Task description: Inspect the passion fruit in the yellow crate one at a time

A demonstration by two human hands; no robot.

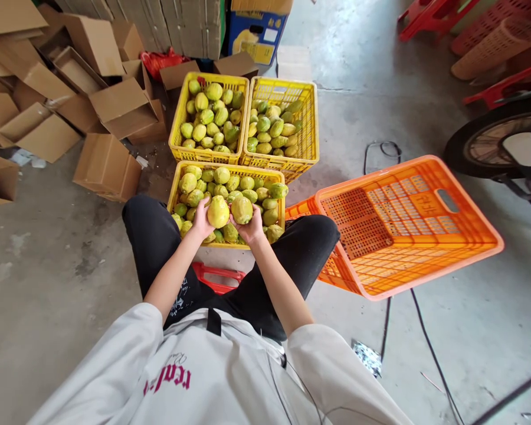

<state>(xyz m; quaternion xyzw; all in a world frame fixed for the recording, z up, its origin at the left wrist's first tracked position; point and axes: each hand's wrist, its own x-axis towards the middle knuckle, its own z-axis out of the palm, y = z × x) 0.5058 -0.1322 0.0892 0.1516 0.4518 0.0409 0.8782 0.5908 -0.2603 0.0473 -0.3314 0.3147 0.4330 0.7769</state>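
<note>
My left hand [200, 221] is closed around a yellow papaya [218, 212], and my right hand [253, 228] grips a greener papaya [242, 209]. Both fruits are held side by side, a small gap apart, above the near yellow crate [173, 190]. That crate stands between my knees and is filled with green and yellow papayas [222, 175]. Just behind it are two more yellow crates, the left one [206, 155] well filled and the right one [313, 127] holding papayas at a lower level.
An orange crate [429, 236] lies tilted by my right knee, its inside bare. Open cardboard boxes [108, 165] pile up at the left. A motorbike wheel [478, 141] and red stools [433, 15] stand at the right. Black cables [431, 348] cross the floor.
</note>
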